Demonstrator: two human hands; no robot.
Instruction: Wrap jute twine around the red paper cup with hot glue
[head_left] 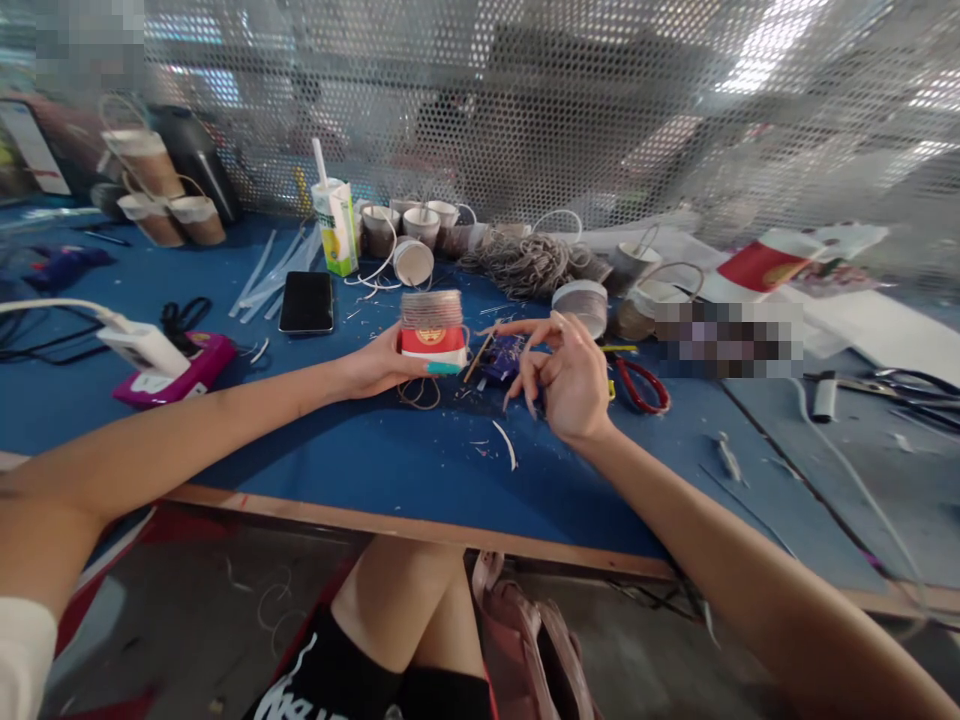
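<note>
My left hand (379,362) is closed round a paper cup (433,340) with a red band and gold emblem. Rows of grey-brown cord (430,308) are wound about the cup's upper part. A thin loose loop of that cord hangs beside and below the cup. To the right, my right hand (566,380) is raised over the table with fingers apart, its index finger stretched toward the cup. I see nothing held in it. Behind and below its fingers lies a dark blue glue gun-like object (501,358), partly hidden.
Several cord-wrapped cups (421,226) and a heap of cord (525,262) line the back, by a drink carton (335,228). A phone (307,302) and a purple power strip (176,370) lie left. Red-handled pliers (642,386) and scissors (911,385) lie right. Perforated metal (480,110) stands behind.
</note>
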